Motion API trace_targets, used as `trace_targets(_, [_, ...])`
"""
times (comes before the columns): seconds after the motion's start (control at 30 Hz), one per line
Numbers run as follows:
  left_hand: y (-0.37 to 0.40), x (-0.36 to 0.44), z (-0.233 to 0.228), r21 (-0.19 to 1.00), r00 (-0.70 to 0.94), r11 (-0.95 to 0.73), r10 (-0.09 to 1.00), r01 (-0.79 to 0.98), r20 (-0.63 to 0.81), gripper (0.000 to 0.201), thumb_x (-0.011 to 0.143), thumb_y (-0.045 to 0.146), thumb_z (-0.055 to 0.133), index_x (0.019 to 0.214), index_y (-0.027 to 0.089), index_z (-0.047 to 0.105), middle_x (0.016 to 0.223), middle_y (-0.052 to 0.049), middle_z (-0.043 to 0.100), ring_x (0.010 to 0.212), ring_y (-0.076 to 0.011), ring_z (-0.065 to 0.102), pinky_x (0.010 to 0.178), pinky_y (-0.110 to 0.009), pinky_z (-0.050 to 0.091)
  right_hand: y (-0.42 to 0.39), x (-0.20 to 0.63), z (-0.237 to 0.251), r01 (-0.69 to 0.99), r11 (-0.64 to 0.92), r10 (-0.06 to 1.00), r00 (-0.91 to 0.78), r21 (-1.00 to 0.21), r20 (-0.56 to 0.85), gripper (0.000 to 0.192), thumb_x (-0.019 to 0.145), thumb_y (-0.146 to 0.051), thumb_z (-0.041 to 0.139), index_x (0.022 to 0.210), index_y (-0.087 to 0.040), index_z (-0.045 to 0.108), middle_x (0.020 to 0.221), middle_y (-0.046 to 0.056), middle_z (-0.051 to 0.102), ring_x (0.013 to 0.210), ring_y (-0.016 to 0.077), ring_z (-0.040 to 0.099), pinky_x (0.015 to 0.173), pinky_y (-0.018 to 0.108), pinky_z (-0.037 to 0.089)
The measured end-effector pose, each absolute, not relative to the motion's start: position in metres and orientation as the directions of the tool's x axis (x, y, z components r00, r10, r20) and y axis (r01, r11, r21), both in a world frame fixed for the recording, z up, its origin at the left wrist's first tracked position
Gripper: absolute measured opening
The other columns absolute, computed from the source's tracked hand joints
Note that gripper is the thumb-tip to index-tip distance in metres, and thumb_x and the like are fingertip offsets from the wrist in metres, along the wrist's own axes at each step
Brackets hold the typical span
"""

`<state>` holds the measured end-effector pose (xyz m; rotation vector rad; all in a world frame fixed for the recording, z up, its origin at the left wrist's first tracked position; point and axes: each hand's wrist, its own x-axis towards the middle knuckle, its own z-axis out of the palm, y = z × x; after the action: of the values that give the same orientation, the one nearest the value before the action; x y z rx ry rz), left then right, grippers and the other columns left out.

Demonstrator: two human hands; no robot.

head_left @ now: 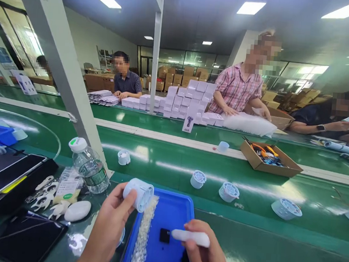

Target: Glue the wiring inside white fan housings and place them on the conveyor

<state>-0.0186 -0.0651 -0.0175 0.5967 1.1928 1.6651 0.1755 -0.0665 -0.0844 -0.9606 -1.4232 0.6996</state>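
Note:
My left hand (108, 223) holds a pale blue round plastic cap (139, 193) up over the left edge of a blue tray (183, 203), its open ribbed side turned right. My right hand (205, 254) grips a slim white stick-like tool (190, 237) above the tray, its tip pointing left toward a small black piece (164, 235) lying in the tray. A strip of small clear pieces (143, 234) runs down the tray's left side.
Several matching caps (229, 191) ride the green conveyor belt (165, 163). A water bottle (89, 166), white plastic parts (77, 211) and a black device (5, 177) lie at left. A cardboard box of tools (269, 157), stacked white boxes (189, 101) and three seated or standing people are across the belt.

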Motion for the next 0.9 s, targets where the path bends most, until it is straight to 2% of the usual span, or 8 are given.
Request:
trace_targets(0.1, [-0.066, -0.025, -0.018, 0.915, -0.435, -0.049, 0.889, -0.399, -0.143, 0.026, 0.069, 0.037, 0.077, 0.087, 0.021, 0.068, 0.081, 0.0, 0.071, 0.081, -0.0176, 0.065, 0.07, -0.024, 0.051, -0.066, 0.171, -0.093, 0.225, 0.367, 0.93, -0.099, -0.903, 0.353, 0.029, 0.091, -0.049, 0.048, 0.086, -0.023, 0.06, 0.076, 0.001, 0.061, 0.066, 0.0153, 0.056, 0.059, 0.023, 0.045])
trace_targets(0.23, [-0.07, -0.025, -0.017, 0.916, -0.439, -0.029, 0.884, -0.399, -0.163, 0.026, 0.069, 0.038, 0.077, 0.085, 0.021, 0.067, 0.081, 0.0, 0.071, 0.082, -0.0181, 0.065, 0.07, -0.025, 0.052, -0.065, 0.17, -0.103, 0.24, 0.367, 0.925, -0.199, -0.899, 0.324, 0.026, 0.094, -0.043, 0.045, 0.084, -0.023, 0.056, 0.073, -0.001, 0.056, 0.064, 0.014, 0.052, 0.06, 0.022, 0.043])
trace_targets(0.37, [-0.072, -0.025, -0.019, 0.911, -0.428, -0.03, 0.889, -0.412, -0.165, 0.024, 0.071, 0.037, 0.075, 0.087, 0.021, 0.067, 0.081, 0.0, 0.07, 0.08, -0.0171, 0.065, 0.069, -0.024, 0.051, -0.062, 0.171, -0.109, 0.256, 0.426, 0.891, -0.286, -0.868, 0.353, 0.019, 0.096, -0.036, 0.043, 0.088, -0.023, 0.053, 0.074, -0.001, 0.056, 0.064, 0.0132, 0.053, 0.06, 0.021, 0.043])
trace_targets(0.6, [-0.071, -0.027, -0.025, 0.913, -0.407, 0.005, 0.894, -0.408, -0.187, 0.025, 0.073, 0.039, 0.074, 0.088, 0.02, 0.066, 0.082, -0.001, 0.069, 0.08, -0.0171, 0.064, 0.067, -0.023, 0.05, -0.064, 0.168, -0.113, 0.276, 0.572, 0.812, -0.321, -0.772, 0.487, 0.011, 0.096, -0.033, 0.044, 0.092, -0.025, 0.05, 0.076, -0.002, 0.055, 0.065, 0.0125, 0.053, 0.061, 0.019, 0.044])
trace_targets(0.9, [-0.075, -0.033, -0.026, 0.911, -0.414, -0.009, 0.892, -0.413, -0.179, 0.023, 0.075, 0.039, 0.072, 0.088, 0.021, 0.065, 0.081, 0.0, 0.068, 0.082, -0.0157, 0.062, 0.067, -0.021, 0.049, -0.07, 0.168, -0.115, 0.278, 0.679, 0.723, -0.416, -0.68, 0.552, 0.014, 0.098, -0.038, 0.04, 0.096, -0.026, 0.048, 0.081, 0.0, 0.059, 0.068, 0.0133, 0.059, 0.065, 0.02, 0.048])
